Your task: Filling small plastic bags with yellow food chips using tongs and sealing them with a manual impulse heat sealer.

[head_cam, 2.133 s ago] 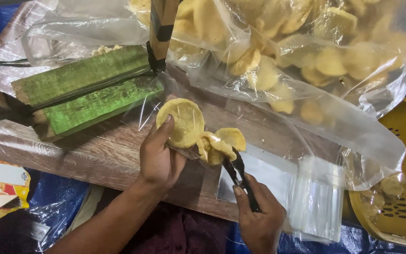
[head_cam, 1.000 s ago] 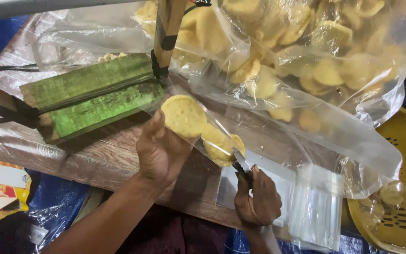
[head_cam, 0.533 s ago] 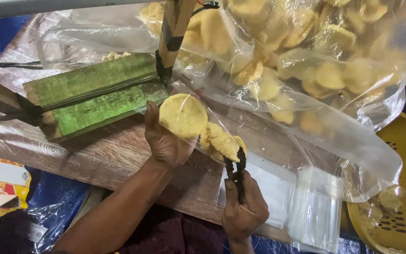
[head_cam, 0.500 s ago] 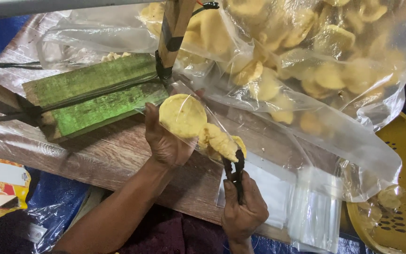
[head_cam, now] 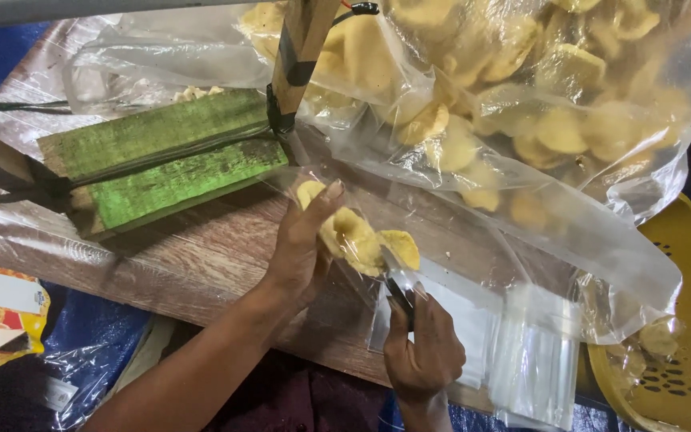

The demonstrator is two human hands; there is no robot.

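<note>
Near the front edge of the wooden board (head_cam: 193, 256), seen from my head camera, my left hand (head_cam: 301, 244) is curled around a small clear bag (head_cam: 361, 212), fingers closed on its side and thumb up against the plastic. Inside the bag sit a few round yellow crackers (head_cam: 357, 238), pressed against my palm. My right hand (head_cam: 425, 352) is just below, fist closed on dark tongs (head_cam: 400, 290) whose tips meet the lowest cracker at the bag's mouth. Under that hand, at the board's front right corner, lies a stack of flat clear bags (head_cam: 521, 352). Toward the board's left edge lie two green wooden bars (head_cam: 157, 164), one against the other, with a wooden post (head_cam: 301, 44) standing at their right end. Across the board's back and right side spreads a large clear sack of crackers (head_cam: 537, 120). Off the right edge, a yellow plastic basket (head_cam: 681, 352) shows partly.
</note>
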